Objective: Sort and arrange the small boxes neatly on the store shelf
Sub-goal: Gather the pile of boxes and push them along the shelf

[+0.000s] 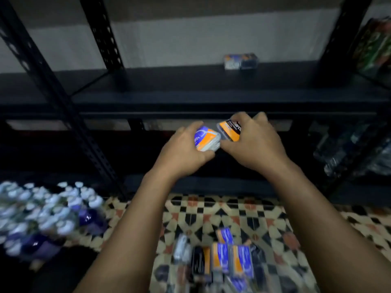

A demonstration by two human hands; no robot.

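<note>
My left hand (184, 149) grips a small blue, orange and white box (206, 137). My right hand (251, 142) grips a black and orange box (230, 130) right beside it; the two boxes almost touch, in front of the dark shelf's (190, 98) front edge. Two small boxes (241, 61) stand side by side at the back of that shelf, right of centre. Several more boxes (224, 259) lie loose on the patterned floor between my forearms, blurred.
Black perforated shelf uprights (63, 102) slant at the left, another (340, 45) at the right. A pack of capped bottles (42, 214) sits on the floor at the left. Wrapped goods (374, 45) and bottles (349, 149) fill the neighbouring shelves at the right.
</note>
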